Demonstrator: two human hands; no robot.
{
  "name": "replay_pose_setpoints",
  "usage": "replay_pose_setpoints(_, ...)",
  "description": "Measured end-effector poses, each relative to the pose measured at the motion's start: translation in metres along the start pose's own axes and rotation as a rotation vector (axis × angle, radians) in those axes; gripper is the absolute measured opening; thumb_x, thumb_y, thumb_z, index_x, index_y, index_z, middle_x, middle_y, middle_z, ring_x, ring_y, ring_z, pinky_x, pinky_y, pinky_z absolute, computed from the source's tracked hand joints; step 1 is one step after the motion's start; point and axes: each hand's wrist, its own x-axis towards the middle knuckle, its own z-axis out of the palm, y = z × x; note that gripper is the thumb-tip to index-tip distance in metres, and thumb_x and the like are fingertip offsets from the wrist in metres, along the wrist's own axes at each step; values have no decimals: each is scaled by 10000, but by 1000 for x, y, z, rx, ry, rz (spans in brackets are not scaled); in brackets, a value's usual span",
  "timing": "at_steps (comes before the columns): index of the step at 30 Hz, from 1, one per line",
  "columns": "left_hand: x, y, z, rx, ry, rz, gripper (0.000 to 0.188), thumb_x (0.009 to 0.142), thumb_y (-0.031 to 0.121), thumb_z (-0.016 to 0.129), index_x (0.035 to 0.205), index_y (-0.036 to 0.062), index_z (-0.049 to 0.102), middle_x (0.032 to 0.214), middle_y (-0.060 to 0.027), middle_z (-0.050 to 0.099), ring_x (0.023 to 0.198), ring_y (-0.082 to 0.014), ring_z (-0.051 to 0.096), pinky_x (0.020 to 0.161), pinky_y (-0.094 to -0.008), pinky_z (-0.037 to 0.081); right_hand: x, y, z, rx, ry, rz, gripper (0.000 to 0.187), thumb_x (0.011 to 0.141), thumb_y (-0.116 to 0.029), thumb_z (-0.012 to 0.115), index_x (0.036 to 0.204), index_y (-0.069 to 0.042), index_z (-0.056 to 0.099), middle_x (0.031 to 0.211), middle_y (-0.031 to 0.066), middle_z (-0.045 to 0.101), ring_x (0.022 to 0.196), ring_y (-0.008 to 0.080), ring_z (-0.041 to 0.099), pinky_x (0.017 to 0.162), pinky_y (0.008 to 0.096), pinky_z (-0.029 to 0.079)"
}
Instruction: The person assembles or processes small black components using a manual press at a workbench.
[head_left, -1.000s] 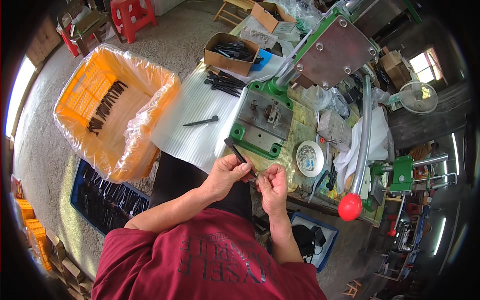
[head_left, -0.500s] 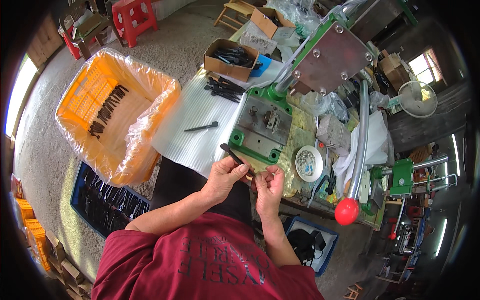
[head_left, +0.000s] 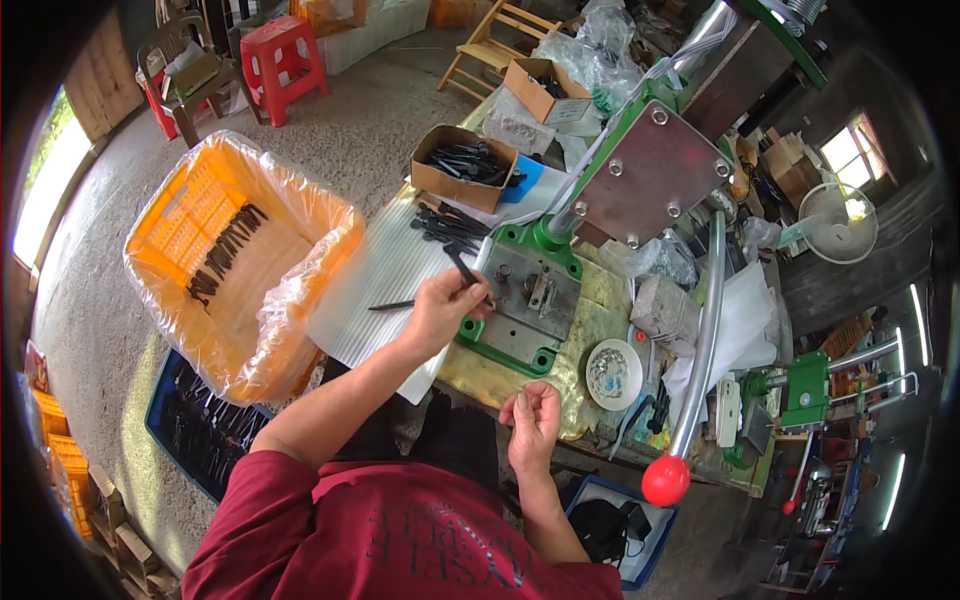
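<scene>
One-handed, grasping a slim black plastic-looking rod with a broader end [head_left: 459, 262] between thumb and fingers of the bare left hand [head_left: 446, 308], at the left edge of a green metal press base [head_left: 503, 360] topped with a grey steel plate [head_left: 528, 326]. Holding it tilted, broad end toward a heap of similar black rods [head_left: 448, 226] on a ribbed white foam sheet [head_left: 388, 268]. Holding the bare right hand [head_left: 534, 424] apart, nearer the body, with fingers curled in; cannot tell whether pinching anything small. Nearest that hand, a round white bowl [head_left: 631, 386] of small shiny pieces. Also on the sheet, partly behind the left hand, a loose black rod [head_left: 390, 306].
</scene>
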Motion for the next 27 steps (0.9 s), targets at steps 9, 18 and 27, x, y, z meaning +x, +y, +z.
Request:
replay_pose_setpoints(9, 52, -21, 16, 80, -12, 44, 46, 811, 41, 512, 830, 21, 548, 719, -2, 557, 639, -78, 541, 556, -205, 444, -5, 4, -22, -16, 69, 43, 141, 838, -116, 478, 930, -49, 394, 667, 65, 485, 542, 106, 447, 500, 203, 367)
replay_pose_setpoints(18, 59, -11, 39, 489, -49, 57, 62, 767, 83, 564, 805, 35, 560, 638, 12, 549, 553, -53, 486, 513, -214, 412, -6, 4, -28, -15, 91, 89, 126, 839, -95, 468, 926, -36, 399, 699, 62, 490, 583, 103, 459, 526, 207, 387)
replay_pose_setpoints(27, 61, -13, 43, 569, -40, 153, 80, 759, 89, 572, 822, 40, 580, 581, 3, 528, 513, -53, 466, 482, -222, 394, -5, 7, -30, -16, 107, 95, 120, 837, -99, 468, 919, -40, 403, 678, 64, 490, 570, 106, 453, 524, 209, 378)
